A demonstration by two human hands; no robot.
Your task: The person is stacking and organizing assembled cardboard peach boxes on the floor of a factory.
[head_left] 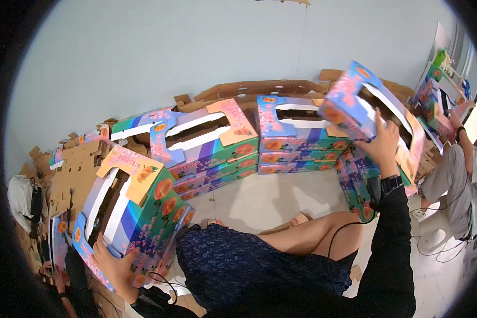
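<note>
My right hand (384, 143) grips a printed cardboard fruit box (350, 98) at the right, its fingers at the long opening in the top. This box is tilted and slightly blurred, raised over another box (358, 180) with a green side. At the lower left my left hand (114, 267) holds the near end of a similar box (148, 217), thumb on its side and fingers on the top. That box leans at an angle, has a long open slot in its top, and sits on at least one more box.
Stacked fruit boxes (244, 151) and a second stack (302, 143) stand ahead, by the wall (196, 47). Brown cardboard (79, 185) lies at the left. Another person (461, 143) sits at the right with a box; a co-worker's hand (58, 275) shows at the lower left.
</note>
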